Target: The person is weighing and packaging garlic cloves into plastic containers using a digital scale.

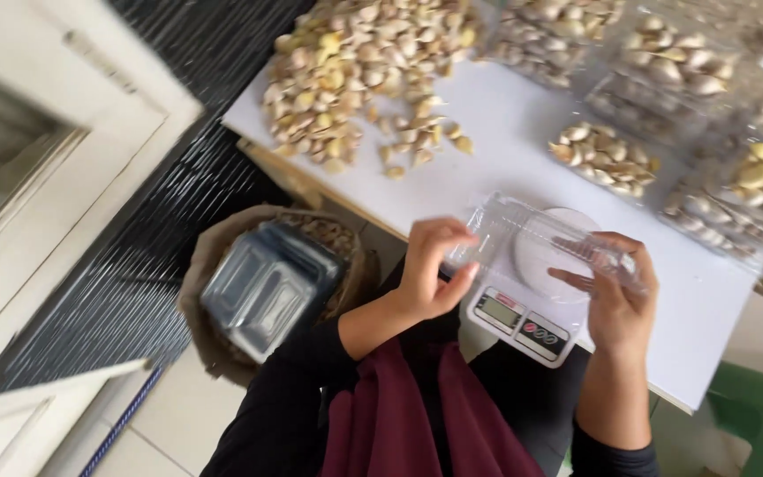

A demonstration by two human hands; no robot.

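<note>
Hands w/ clear box over scale

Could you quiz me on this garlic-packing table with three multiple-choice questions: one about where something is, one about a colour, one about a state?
1. Where is the clear plastic box?
A. in the basket
B. over the kitchen scale
C. on the floor

2. What colour is the table top?
A. white
B. red
C. black

3. In what state is the box?
A. full of cloves
B. crushed flat
C. empty, held in both hands

Answers: B, it hangs just above the scale's round pan; A, the bare board shows white; C, the left hand and right hand grip its ends and nothing lies inside.
</note>
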